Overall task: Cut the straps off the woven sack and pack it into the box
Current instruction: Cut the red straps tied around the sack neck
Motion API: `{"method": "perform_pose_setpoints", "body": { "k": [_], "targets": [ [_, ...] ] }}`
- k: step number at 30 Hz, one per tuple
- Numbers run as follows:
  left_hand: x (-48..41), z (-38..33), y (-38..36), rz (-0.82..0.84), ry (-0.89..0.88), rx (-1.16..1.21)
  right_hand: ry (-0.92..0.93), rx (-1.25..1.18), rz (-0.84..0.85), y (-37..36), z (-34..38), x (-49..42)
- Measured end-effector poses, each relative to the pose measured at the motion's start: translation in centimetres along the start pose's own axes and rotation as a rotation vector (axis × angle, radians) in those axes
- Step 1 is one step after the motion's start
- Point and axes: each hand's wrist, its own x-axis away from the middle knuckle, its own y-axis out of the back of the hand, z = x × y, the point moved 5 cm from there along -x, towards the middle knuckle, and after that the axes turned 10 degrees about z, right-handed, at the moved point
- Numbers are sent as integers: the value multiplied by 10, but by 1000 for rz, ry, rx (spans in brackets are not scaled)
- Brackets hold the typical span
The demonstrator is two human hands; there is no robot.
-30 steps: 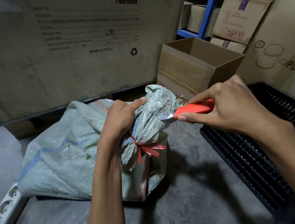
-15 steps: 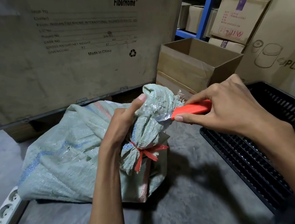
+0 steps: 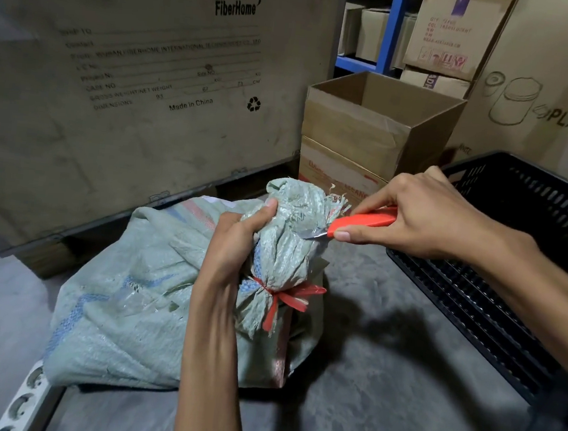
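The left hand (image 3: 239, 242) is clamped round the bunched neck of the woven sack (image 3: 125, 290) just above its red strap (image 3: 282, 296), while the right hand (image 3: 423, 220), just beside it, grips a red knife (image 3: 361, 222) with the blade touching the neck.

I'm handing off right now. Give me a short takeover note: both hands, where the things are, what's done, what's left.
Left hand grips the gathered neck of the pale green woven sack, above the red plastic strap.
Right hand holds the red-handled utility knife, blade at the neck, above the strap.
Open brown cardboard box stands behind the sack.
Done: nothing yet; the strap is still tied.
Left: cut the strap, pack the sack into the box.
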Motion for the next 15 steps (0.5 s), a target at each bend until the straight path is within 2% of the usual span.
{"method": "perform_pose_setpoints", "body": {
  "k": [6, 11, 15],
  "targets": [
    [5, 7, -1, -15, 14, 66, 21, 10, -4, 7, 11, 3],
    [8, -4, -5, -24, -105, -35, 99, 130, -210, 42, 27, 19],
    [13, -9, -17, 0, -223, -119, 86, 231, -239, 58, 25, 34]
  ]
}}
